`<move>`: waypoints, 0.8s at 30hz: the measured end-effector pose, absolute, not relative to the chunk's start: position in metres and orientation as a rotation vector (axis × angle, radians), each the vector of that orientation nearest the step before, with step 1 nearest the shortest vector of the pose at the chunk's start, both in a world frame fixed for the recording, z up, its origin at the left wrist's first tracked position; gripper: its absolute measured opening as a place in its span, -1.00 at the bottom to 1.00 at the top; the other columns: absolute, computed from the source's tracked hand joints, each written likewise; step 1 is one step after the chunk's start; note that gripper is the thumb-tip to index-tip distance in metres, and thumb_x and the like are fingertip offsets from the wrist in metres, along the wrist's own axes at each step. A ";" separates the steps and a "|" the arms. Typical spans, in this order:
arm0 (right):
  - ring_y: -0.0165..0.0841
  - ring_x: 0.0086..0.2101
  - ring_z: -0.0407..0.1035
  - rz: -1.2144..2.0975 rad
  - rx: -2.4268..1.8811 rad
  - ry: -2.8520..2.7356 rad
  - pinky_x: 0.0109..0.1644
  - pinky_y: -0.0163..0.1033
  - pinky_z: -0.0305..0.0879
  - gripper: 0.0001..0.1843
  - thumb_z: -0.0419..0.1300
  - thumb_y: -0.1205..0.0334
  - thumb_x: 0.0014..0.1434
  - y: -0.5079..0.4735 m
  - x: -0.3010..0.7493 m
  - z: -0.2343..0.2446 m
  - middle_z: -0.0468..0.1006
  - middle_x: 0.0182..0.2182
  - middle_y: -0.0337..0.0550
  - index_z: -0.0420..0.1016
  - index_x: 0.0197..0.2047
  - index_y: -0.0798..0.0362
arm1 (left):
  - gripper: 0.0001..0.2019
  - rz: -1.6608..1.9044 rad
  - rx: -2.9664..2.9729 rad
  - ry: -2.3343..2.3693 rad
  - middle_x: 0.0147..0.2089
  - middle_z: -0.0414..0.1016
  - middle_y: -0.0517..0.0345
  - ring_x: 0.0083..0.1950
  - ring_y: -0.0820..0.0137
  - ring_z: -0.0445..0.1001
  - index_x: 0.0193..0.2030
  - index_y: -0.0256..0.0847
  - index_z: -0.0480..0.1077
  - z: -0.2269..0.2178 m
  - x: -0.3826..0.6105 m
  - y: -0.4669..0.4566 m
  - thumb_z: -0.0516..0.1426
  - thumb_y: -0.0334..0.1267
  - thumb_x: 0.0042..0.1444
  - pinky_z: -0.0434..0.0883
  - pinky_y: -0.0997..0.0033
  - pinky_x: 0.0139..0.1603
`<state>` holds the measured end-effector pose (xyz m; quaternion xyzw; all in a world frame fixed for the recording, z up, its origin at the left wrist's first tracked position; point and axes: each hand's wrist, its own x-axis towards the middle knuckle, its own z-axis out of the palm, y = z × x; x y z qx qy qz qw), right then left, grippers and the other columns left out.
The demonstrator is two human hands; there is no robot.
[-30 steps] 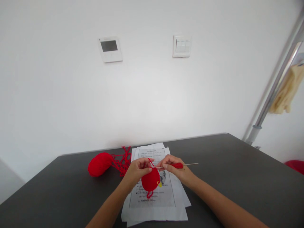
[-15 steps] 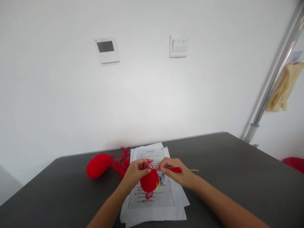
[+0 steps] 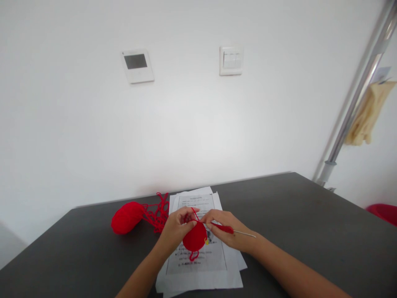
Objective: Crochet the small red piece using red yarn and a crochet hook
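Observation:
My left hand (image 3: 178, 225) pinches the upper left edge of a round red crochet piece (image 3: 194, 238), and a strand of red yarn runs up over its forefinger. A small yellow stitch marker (image 3: 206, 241) hangs on the right edge of the piece, and a short red loop dangles below. In my right hand (image 3: 228, 227) is a crochet hook (image 3: 225, 227) with a red grip, held like a pen. Its bare metal end points right and slightly down; the working tip is at the top edge of the piece, too small to make out.
Printed sheets of paper (image 3: 198, 279) lie under my hands on the dark table (image 3: 288, 215). To the left rests a red yarn ball (image 3: 127, 217) with loose, tangled yarn (image 3: 159, 213). A white wall stands behind; a metal pole (image 3: 353, 103) rises at the right.
The crochet hook has tilted, so its rear end now points lower. My right hand has turned slightly with it; the left hand keeps its hold on the crochet piece.

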<state>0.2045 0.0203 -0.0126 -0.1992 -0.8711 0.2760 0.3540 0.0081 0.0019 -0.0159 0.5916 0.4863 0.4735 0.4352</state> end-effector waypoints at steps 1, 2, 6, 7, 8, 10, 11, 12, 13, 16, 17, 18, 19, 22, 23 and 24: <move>-0.36 -0.25 0.40 0.696 -0.496 -2.255 -0.16 -0.26 0.31 -0.85 -0.03 0.35 0.23 0.020 0.204 -0.012 0.50 -0.29 -0.11 0.36 -0.28 0.06 | -0.75 1.176 1.505 1.226 -0.46 0.39 0.18 -0.38 0.40 0.35 -0.25 -0.25 0.48 -0.015 0.009 0.001 0.20 -0.35 -0.16 0.29 0.43 -0.34; -0.36 -0.25 0.39 0.681 -0.480 -2.258 -0.14 -0.26 0.31 -0.85 -0.03 0.34 0.23 0.019 0.203 -0.012 0.49 -0.29 -0.11 0.35 -0.28 0.05 | -0.76 1.169 1.542 1.239 -0.45 0.39 0.18 -0.38 0.39 0.36 -0.25 -0.24 0.48 -0.013 0.009 0.000 0.19 -0.35 -0.15 0.29 0.43 -0.33; -0.37 -0.26 0.35 0.630 -0.427 -2.276 -0.15 -0.26 0.30 -0.87 -0.02 0.34 0.23 0.018 0.201 -0.016 0.44 -0.31 -0.12 0.31 -0.32 0.05 | -0.85 1.148 1.711 1.275 -0.43 0.42 0.15 -0.36 0.38 0.36 -0.34 -0.21 0.49 -0.008 0.012 -0.005 0.16 -0.37 -0.12 0.31 0.41 -0.27; -0.37 -0.26 0.33 0.617 -0.416 -2.272 -0.15 -0.26 0.31 -0.88 -0.02 0.35 0.23 0.018 0.200 -0.018 0.42 -0.30 -0.11 0.31 -0.31 0.05 | -0.86 1.158 1.726 1.281 -0.43 0.42 0.15 -0.36 0.38 0.35 -0.35 -0.21 0.49 -0.007 0.013 -0.005 0.16 -0.37 -0.12 0.31 0.41 -0.26; -0.37 -0.25 0.33 0.601 -0.411 -2.257 -0.14 -0.26 0.31 -0.89 -0.02 0.36 0.22 0.019 0.199 -0.020 0.41 -0.29 -0.10 0.30 -0.30 0.05 | -0.85 1.172 1.721 1.286 -0.43 0.42 0.15 -0.36 0.38 0.35 -0.33 -0.21 0.49 -0.007 0.014 -0.005 0.16 -0.36 -0.12 0.31 0.41 -0.26; -0.37 -0.21 0.32 0.567 -0.424 -2.209 -0.12 -0.26 0.31 -0.91 -0.01 0.36 0.22 0.019 0.198 -0.026 0.37 -0.23 -0.08 0.29 -0.25 0.05 | -0.78 1.207 1.661 1.287 -0.43 0.42 0.16 -0.36 0.38 0.35 -0.25 -0.22 0.48 -0.008 0.014 -0.004 0.18 -0.33 -0.11 0.31 0.42 -0.28; -0.37 -0.20 0.31 0.548 -0.444 -2.192 -0.11 -0.25 0.31 -0.91 0.00 0.35 0.22 0.020 0.197 -0.028 0.35 -0.20 -0.06 0.29 -0.21 0.04 | -0.75 1.223 1.620 1.287 -0.44 0.42 0.16 -0.37 0.39 0.35 -0.21 -0.23 0.46 -0.010 0.014 -0.003 0.18 -0.31 -0.11 0.31 0.42 -0.29; -0.36 -0.19 0.31 0.533 -0.465 -2.192 -0.10 -0.25 0.31 -0.90 0.01 0.34 0.22 0.021 0.197 -0.031 0.34 -0.17 -0.05 0.29 -0.18 0.04 | -0.72 1.236 1.579 1.287 -0.44 0.42 0.17 -0.37 0.39 0.35 -0.19 -0.23 0.45 -0.011 0.015 -0.002 0.19 -0.29 -0.12 0.31 0.42 -0.30; -0.36 -0.18 0.31 0.520 -0.475 -2.206 -0.09 -0.25 0.32 -0.88 0.02 0.34 0.22 0.022 0.196 -0.033 0.34 -0.15 -0.04 0.28 -0.15 0.04 | -0.70 1.247 1.534 1.284 -0.45 0.41 0.18 -0.38 0.40 0.35 -0.18 -0.24 0.43 -0.012 0.015 -0.001 0.20 -0.28 -0.13 0.30 0.42 -0.30; -0.37 -0.18 0.32 0.458 -0.442 -2.262 -0.10 -0.27 0.33 -0.85 0.01 0.35 0.22 0.025 0.196 -0.036 0.36 -0.15 -0.04 0.28 -0.12 0.05 | -0.64 1.260 1.379 1.251 -0.48 0.39 0.24 -0.40 0.42 0.36 -0.17 -0.25 0.41 -0.016 0.017 0.002 0.24 -0.28 -0.19 0.30 0.43 -0.32; -0.36 -0.18 0.32 0.432 -0.418 -2.277 -0.09 -0.27 0.33 -0.84 0.00 0.36 0.23 0.026 0.196 -0.036 0.37 -0.15 -0.04 0.29 -0.11 0.05 | -0.61 1.258 1.323 1.234 -0.49 0.39 0.25 -0.40 0.42 0.36 -0.17 -0.25 0.41 -0.017 0.017 0.002 0.26 -0.28 -0.22 0.30 0.43 -0.33; -0.36 -0.16 0.32 0.405 -0.393 -2.289 -0.08 -0.26 0.32 -0.84 -0.01 0.36 0.23 0.027 0.197 -0.036 0.38 -0.14 -0.03 0.29 -0.11 0.05 | -0.60 1.254 1.269 1.215 -0.49 0.38 0.26 -0.40 0.43 0.36 -0.17 -0.26 0.41 -0.017 0.017 0.003 0.28 -0.27 -0.24 0.30 0.43 -0.33; -0.35 -0.15 0.31 0.377 -0.369 -2.299 -0.07 -0.25 0.32 -0.83 -0.01 0.36 0.24 0.028 0.198 -0.035 0.38 -0.13 -0.02 0.29 -0.11 0.06 | -0.58 1.247 1.220 1.196 -0.49 0.39 0.26 -0.41 0.43 0.36 -0.17 -0.26 0.42 -0.017 0.018 0.002 0.29 -0.26 -0.26 0.30 0.44 -0.34; -0.33 -0.12 0.29 0.280 -0.310 -2.332 -0.05 -0.24 0.32 -0.83 -0.03 0.35 0.25 0.030 0.199 -0.034 0.38 -0.10 -0.02 0.29 -0.11 0.05 | -0.55 1.236 1.087 1.125 -0.49 0.40 0.25 -0.44 0.47 0.36 -0.17 -0.26 0.45 -0.017 0.019 0.000 0.33 -0.26 -0.31 0.29 0.46 -0.36; -0.33 -0.11 0.28 0.247 -0.305 -2.348 -0.05 -0.24 0.32 -0.84 -0.03 0.35 0.25 0.030 0.199 -0.033 0.38 -0.10 -0.03 0.29 -0.11 0.05 | -0.54 1.236 1.033 1.091 -0.49 0.41 0.24 -0.44 0.47 0.37 -0.17 -0.26 0.45 -0.017 0.020 -0.001 0.34 -0.26 -0.32 0.30 0.46 -0.36; -0.33 -0.12 0.28 0.218 -0.315 -2.365 -0.04 -0.24 0.32 -0.84 -0.04 0.35 0.26 0.030 0.198 -0.033 0.37 -0.10 -0.03 0.30 -0.12 0.05 | -0.53 1.238 0.972 1.053 -0.48 0.42 0.22 -0.44 0.46 0.38 -0.17 -0.27 0.46 -0.018 0.021 -0.002 0.35 -0.26 -0.33 0.30 0.45 -0.35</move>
